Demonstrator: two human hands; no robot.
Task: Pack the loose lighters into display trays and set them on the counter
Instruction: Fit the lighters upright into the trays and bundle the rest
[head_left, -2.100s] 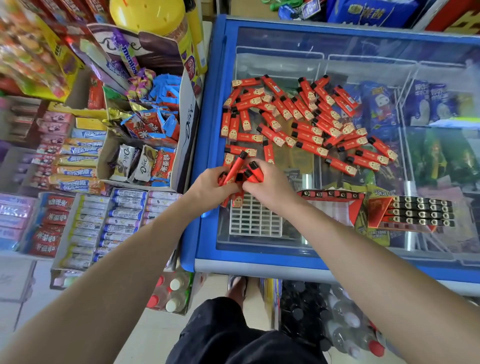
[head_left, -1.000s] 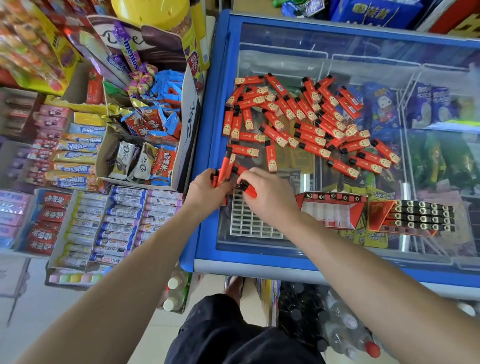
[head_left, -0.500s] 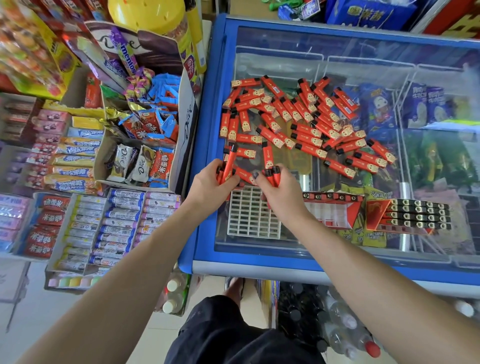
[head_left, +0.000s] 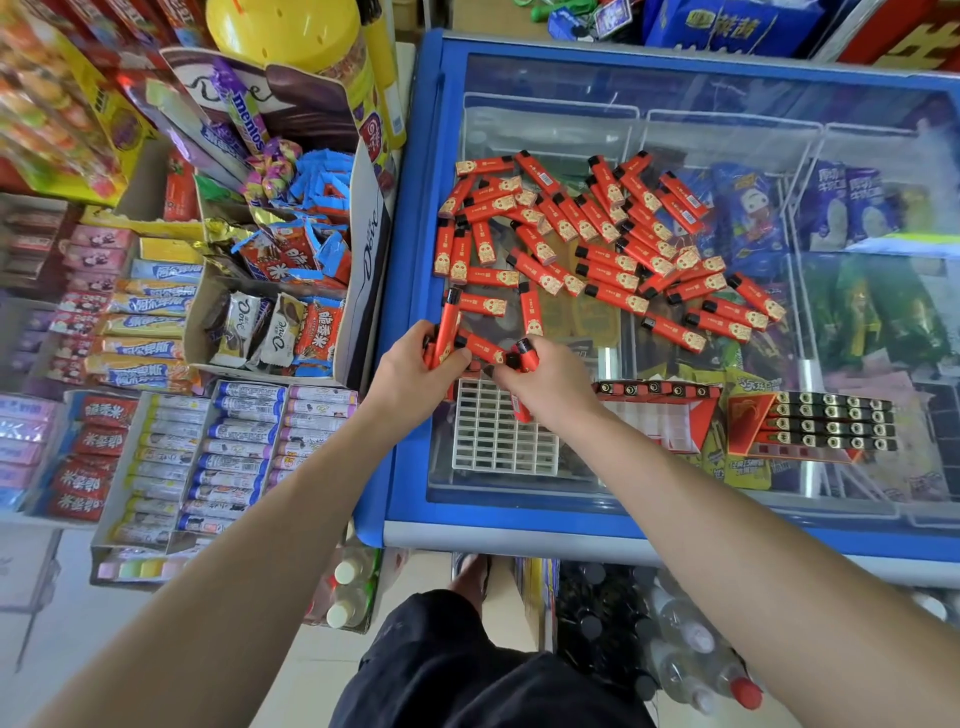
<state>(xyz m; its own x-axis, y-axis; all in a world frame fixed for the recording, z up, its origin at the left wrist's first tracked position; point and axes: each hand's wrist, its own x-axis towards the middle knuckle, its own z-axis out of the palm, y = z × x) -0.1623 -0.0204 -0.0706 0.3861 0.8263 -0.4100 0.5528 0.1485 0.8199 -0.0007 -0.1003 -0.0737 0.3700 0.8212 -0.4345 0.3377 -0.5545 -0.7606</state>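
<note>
Red lighters are lying in a loose pile (head_left: 597, 234) on the glass lid of a blue chest freezer (head_left: 410, 364), which is serving as the table here. Both hands are working at the pile's 7 o'clock edge, just above a white grid tray (head_left: 498, 436).

The left hand (head_left: 410, 374) is curling its fingers round a small bundle of lighters. 1 lighter in that bundle (head_left: 448, 325) is standing out of the fist, its long axis running nearly along the 12-to-6 line, black cap pointing to 12 o'clock. How many lighters the fist is holding I cannot tell.

The right hand (head_left: 550, 384) is sitting just at 3 o'clock of the left one, fingers bent, pinching a lighter (head_left: 524, 354) at its fingertips; the black cap is pointing toward 11 o'clock. Between the 2 hands another lighter (head_left: 480, 347) is lying with its axis running from 10 to 4 o'clock, touching both hands' fingers. A further lighter (head_left: 521, 408) is poking out below the right hand over the grid tray, pointing toward 6 o'clock.

At 3 o'clock of the right hand a red display tray (head_left: 660, 415) is holding 1 row of lighters along its far edge, and further at 3 o'clock a second display tray (head_left: 815, 423) is showing rows of black caps.
</note>
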